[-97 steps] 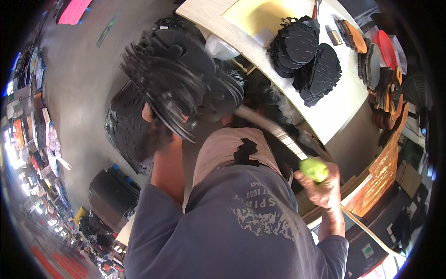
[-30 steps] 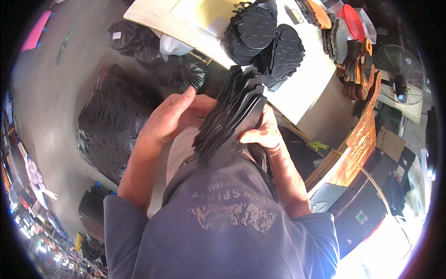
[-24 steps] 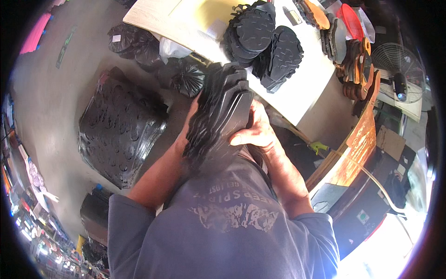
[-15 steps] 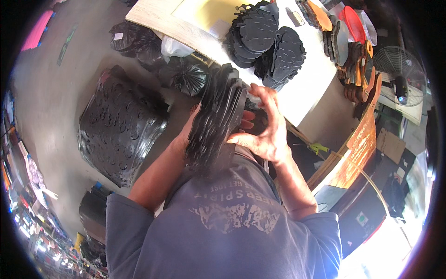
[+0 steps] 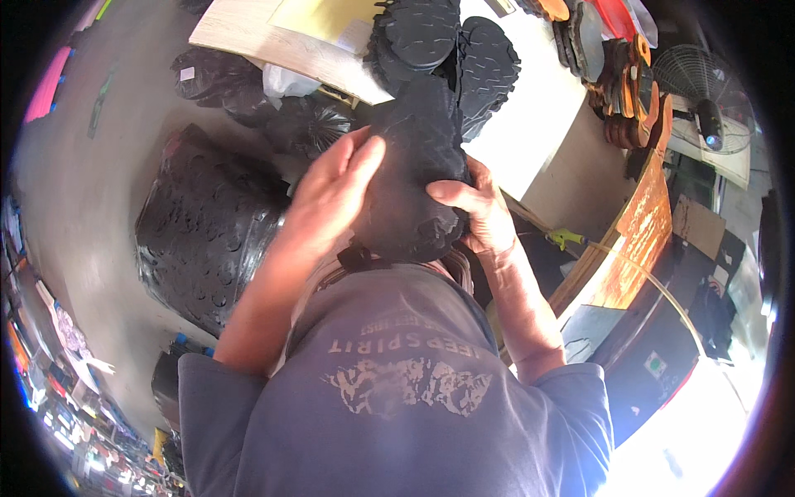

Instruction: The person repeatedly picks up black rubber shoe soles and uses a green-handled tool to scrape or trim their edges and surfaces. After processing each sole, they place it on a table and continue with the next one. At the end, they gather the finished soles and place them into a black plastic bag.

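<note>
one head view: the black sole stack (image 5: 406,178) is held before the waist, between the left hand (image 5: 335,178) and the right hand (image 5: 487,211); right fingers are clamped on its edge, thumb on top, left fingers' grip cannot be told. its long axis runs away from the body, narrower end toward the tabletop (image 5: 540,124).

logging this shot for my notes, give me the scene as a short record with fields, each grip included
held: stack of black flat pieces, rounded near end toward the person
left grip: at the stack's left edge, thumb extended; firmness of contact unclear
right grip: closed on the right edge, thumb on the upper face
table: pale top, ahead, bearing piles of black pieces
left floor: large dark bundle
right: yellow-green nozzle; fan farther off
</note>
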Tool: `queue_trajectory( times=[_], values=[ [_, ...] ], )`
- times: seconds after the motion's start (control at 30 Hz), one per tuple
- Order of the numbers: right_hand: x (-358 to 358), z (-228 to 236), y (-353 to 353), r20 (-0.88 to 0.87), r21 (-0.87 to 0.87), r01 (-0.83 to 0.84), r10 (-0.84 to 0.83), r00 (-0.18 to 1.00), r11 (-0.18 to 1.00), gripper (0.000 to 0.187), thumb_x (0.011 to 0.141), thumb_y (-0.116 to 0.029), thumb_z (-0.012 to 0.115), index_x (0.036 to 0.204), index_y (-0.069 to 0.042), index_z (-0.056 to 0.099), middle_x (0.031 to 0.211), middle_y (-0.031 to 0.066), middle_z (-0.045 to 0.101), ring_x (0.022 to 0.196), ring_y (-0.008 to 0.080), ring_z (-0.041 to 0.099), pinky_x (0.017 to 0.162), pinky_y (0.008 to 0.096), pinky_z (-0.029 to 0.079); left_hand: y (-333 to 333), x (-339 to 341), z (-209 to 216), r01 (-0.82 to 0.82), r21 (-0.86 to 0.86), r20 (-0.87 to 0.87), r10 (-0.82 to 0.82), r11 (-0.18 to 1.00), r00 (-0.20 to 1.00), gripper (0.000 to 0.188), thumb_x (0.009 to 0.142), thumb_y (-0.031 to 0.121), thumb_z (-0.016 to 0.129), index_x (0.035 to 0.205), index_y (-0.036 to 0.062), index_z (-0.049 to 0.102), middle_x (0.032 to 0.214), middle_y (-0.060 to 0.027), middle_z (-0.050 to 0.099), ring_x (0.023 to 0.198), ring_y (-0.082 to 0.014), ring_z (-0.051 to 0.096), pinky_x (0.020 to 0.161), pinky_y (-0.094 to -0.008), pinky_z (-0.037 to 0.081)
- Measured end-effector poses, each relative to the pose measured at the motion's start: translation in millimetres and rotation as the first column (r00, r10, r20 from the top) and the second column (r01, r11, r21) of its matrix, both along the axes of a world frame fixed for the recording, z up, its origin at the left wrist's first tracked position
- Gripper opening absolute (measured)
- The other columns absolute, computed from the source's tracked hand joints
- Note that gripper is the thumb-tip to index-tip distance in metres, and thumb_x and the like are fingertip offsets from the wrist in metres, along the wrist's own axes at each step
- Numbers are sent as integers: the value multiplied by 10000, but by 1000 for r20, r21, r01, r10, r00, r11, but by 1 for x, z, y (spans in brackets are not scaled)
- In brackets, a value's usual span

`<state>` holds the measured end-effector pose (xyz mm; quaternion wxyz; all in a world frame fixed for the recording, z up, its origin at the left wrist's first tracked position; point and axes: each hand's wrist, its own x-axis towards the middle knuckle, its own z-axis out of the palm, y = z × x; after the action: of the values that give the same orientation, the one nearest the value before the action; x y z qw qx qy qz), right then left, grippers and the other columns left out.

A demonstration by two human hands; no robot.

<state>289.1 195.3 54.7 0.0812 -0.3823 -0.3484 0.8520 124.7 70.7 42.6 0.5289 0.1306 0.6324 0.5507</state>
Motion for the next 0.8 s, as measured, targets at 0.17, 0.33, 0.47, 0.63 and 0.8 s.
queue_trajectory(
  times=[0.17,0.33,0.47,0.63,0.8],
  values=[
    [12,-9,-1,-174,-123,59,-80,981,991,678,761,-72,756,1388,49,530,1217,149,683,1110,249,668,1019,358,524,-6,-21,-6,-77,185,433,-10,980,901,708,1021,486,609,1452,-60,476,1356,-154,616,1197,-221,600,1040,-354,471],
    [11,-1,-7,-81,88,86,-79,994,992,829,844,-129,709,1562,28,325,1414,169,562,1310,265,542,1131,384,413,-4,-8,-7,1,275,591,-171,961,788,566,947,276,749,1372,-40,550,1269,-129,654,1131,-208,638,976,-365,524],
    [21,-3,-3,-46,193,-23,32,998,981,860,900,-179,715,1593,25,248,1471,190,518,1371,271,490,1159,394,379,2,-10,-6,65,171,623,-159,983,765,488,898,147,787,1309,-38,598,1187,-118,691,1054,-198,674,927,-351,555],
    [63,-20,41,-99,314,-135,174,980,940,784,985,-468,652,1510,60,405,1439,231,557,1359,305,521,1147,412,393,3,-1,-10,-25,187,611,-96,982,786,476,895,112,786,1306,-36,599,1161,-117,701,1021,-194,689,902,-335,568],
    [160,-65,124,915,404,-875,-105,390,268,397,917,-348,726,1180,-50,715,1120,184,746,1107,341,699,965,406,531,-8,-2,-16,-240,180,603,86,954,793,498,889,71,779,1333,-30,579,1191,-135,693,1063,-214,685,932,-366,563]
  ],
)
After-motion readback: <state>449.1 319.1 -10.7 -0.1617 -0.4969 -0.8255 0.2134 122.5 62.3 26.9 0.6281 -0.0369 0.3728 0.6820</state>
